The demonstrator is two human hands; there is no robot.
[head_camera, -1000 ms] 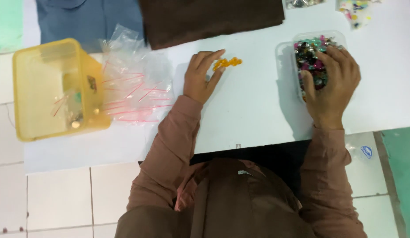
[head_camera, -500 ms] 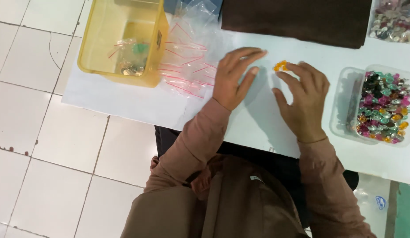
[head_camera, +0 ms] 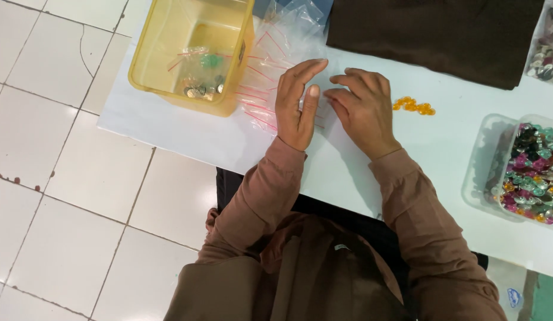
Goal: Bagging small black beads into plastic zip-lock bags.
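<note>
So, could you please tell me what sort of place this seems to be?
Probably a small craft or bead-packing workspace: a white table on a white tiled floor, a clear plastic tub of multicoloured beads, and a pile of small clear zip bags.

Left hand point(head_camera: 297, 101) flat, fingers extended — right hand point(head_camera: 362, 110) just beside it, fingers curled downward; both forearms bent inward.

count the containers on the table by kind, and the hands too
yellow plastic tub: 1
clear plastic tub of mixed coloured pieces: 1
hands, left hand and right hand: 2
total: 4
</note>
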